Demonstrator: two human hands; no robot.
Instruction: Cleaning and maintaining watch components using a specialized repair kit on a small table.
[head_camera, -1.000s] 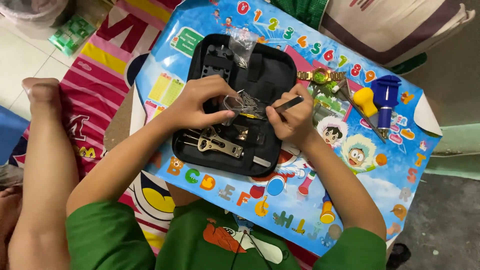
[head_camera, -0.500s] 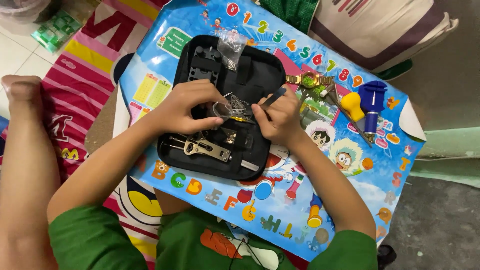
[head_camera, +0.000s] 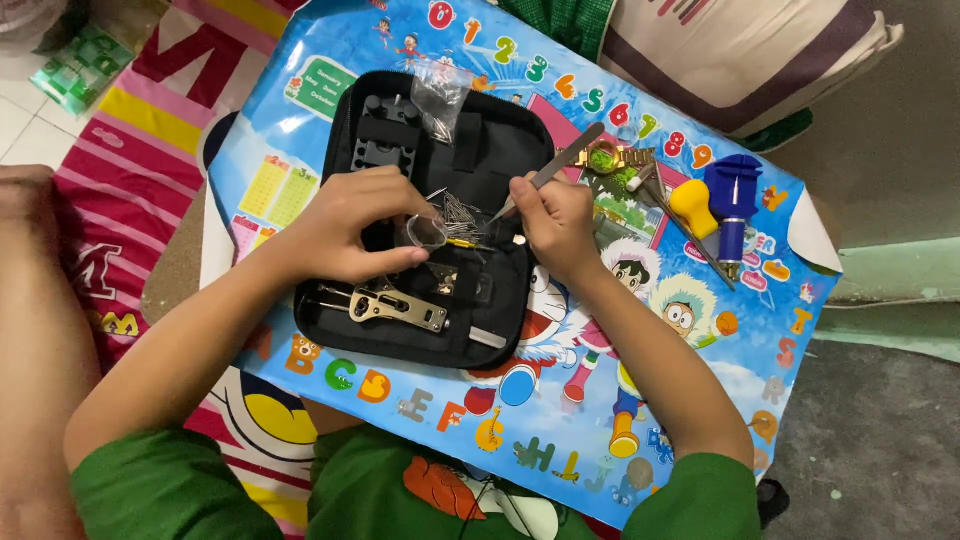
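Observation:
An open black tool case (head_camera: 480, 150) lies on a colourful cartoon play mat (head_camera: 700, 360). My left hand (head_camera: 355, 225) rests over the case's middle and pinches a small clear plastic bag (head_camera: 428, 232) holding thin metal pins (head_camera: 460, 215). My right hand (head_camera: 555, 225) grips steel tweezers (head_camera: 565, 162) like a pen, tips pointing at the bag's pins. In the case's lower part lies a brass-coloured metal tool (head_camera: 395, 308); a black block tool (head_camera: 385, 135) sits in its upper left.
Right of the case lie a gold watch with a green dial (head_camera: 615, 158), a yellow-handled tool (head_camera: 692, 200), a blue watch tool (head_camera: 732, 200) and another clear bag (head_camera: 440, 95). A cushion (head_camera: 740, 50) sits behind the mat. Another person's arm (head_camera: 40, 300) is at left.
The tweezers have swung up from lying low over the case, with the tips now at the pins in the bag. My left hand still holds the bag. The camera view has shifted slightly.

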